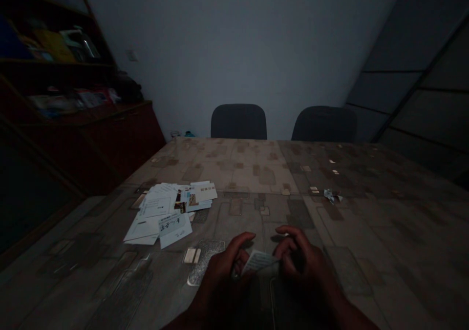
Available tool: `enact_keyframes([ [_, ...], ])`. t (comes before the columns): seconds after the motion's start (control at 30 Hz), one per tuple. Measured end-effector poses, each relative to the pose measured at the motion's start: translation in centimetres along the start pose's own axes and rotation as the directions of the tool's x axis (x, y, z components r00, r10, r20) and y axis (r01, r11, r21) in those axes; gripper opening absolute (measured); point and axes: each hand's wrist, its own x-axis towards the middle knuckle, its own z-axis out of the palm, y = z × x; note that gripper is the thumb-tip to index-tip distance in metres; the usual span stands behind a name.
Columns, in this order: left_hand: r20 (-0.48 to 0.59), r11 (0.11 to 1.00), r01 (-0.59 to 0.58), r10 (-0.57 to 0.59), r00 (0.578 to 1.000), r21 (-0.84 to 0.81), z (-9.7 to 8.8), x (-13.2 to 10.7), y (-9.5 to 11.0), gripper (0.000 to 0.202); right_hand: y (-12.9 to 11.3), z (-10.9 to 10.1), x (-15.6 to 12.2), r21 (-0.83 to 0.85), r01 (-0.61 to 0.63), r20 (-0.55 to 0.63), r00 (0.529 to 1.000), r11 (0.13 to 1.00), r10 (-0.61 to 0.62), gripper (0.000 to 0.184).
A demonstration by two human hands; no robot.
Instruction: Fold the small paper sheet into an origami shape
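Close to the table's near side, a small white paper card [259,260] with lines of print is held low between both hands. My left hand [224,265] grips its left side, the index finger raised and the other fingers curled. The card's right edge meets the curled fingers of my right hand [303,257], whose index finger is also lifted. Dim light hides the lower part of both hands. Off to the left lies a loose, overlapping pile of papers and cards [156,204], some printed with pictures. One card [175,228] with dark handwriting-like characters sits at its front.
A crumpled scrap of paper [332,196] rests on the right half of the patterned tablecloth [234,174]. Beyond the far edge stand two dark chairs [239,121]. Cluttered shelves [54,95] line the left side, and the room is dim.
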Motion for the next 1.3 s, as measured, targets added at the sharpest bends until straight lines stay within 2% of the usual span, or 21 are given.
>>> enact_keyframes([
  [0.03,-0.009,1.000,0.005,-0.005,1.000,0.009,-0.1,0.0,0.0,0.045,-0.1,-0.4,0.2,0.009,-0.035,-0.025,0.999,0.999,0.036,0.035],
  [0.1,-0.013,1.000,0.011,-0.010,1.000,0.019,-0.2,0.1,0.0,0.047,-0.4,-0.9,0.4,0.024,-0.027,-0.018,0.999,0.999,0.027,0.039],
  [0.23,-0.001,0.999,0.001,-0.001,1.000,0.032,0.2,0.1,0.0,0.047,-1.0,-0.2,-0.4,0.005,0.128,0.066,0.990,0.992,-0.128,0.050],
  [0.43,0.043,0.998,0.039,-0.037,0.998,-0.053,0.7,-0.4,0.3,0.049,-1.2,1.1,-1.3,-0.029,0.177,0.038,0.984,0.984,-0.176,0.039],
  [0.57,0.029,0.992,0.099,-0.097,0.995,-0.072,0.8,-0.5,0.4,0.052,-1.1,1.4,-1.5,-0.005,0.148,0.050,0.988,0.989,-0.147,0.038],
  [0.67,0.028,0.986,0.076,-0.073,0.997,-0.146,0.9,-0.4,0.2,0.052,-0.9,1.7,-1.5,0.003,0.145,0.066,0.987,0.989,-0.145,0.037],
  [0.8,0.004,0.969,0.086,-0.087,0.996,-0.230,1.2,-0.3,-0.1,0.052,-0.7,1.8,-1.3,-0.002,0.175,0.030,0.984,0.985,-0.174,0.037],
  [1.03,0.059,0.951,0.122,-0.110,0.992,-0.285,0.6,0.4,0.1,0.053,-0.1,1.2,-1.2,-0.036,0.160,0.014,0.987,0.986,-0.160,0.035],
  [1.3,0.063,0.947,0.167,-0.156,0.986,-0.274,-0.3,0.9,0.0,0.051,0.3,0.7,-0.9,-0.028,0.002,-0.045,0.999,1.000,-0.003,0.038],
])
